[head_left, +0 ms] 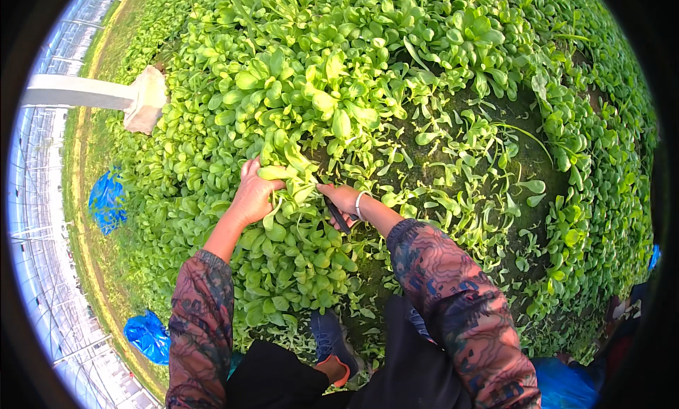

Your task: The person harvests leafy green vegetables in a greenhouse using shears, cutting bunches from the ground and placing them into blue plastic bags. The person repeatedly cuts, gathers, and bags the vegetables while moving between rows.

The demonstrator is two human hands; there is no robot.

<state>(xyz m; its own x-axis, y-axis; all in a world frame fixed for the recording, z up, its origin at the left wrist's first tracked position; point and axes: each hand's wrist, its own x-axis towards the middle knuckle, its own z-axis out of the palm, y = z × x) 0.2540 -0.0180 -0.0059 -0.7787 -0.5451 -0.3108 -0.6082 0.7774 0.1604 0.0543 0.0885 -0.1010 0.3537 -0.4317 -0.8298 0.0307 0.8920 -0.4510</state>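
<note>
My left hand (257,193) grips a bunch of pale green leafy plants (289,168) by the leaves and stems. Close on its right, my right hand (342,199) is closed around a tool with a dark handle (338,216). The tool's working end is hidden at the stems, so its exact kind cannot be told. Dense leafy greens (302,260) stand around both hands. To the right of my right hand lies a patch of dark soil (424,160) strewn with small plants and loose leaves.
A pale post on a concrete footing (146,101) rises at the left. Blue plastic bags (107,201) lie along the left edge, and blue plastic (562,385) shows at lower right. My shoe (333,337) stands among the plants below my hands.
</note>
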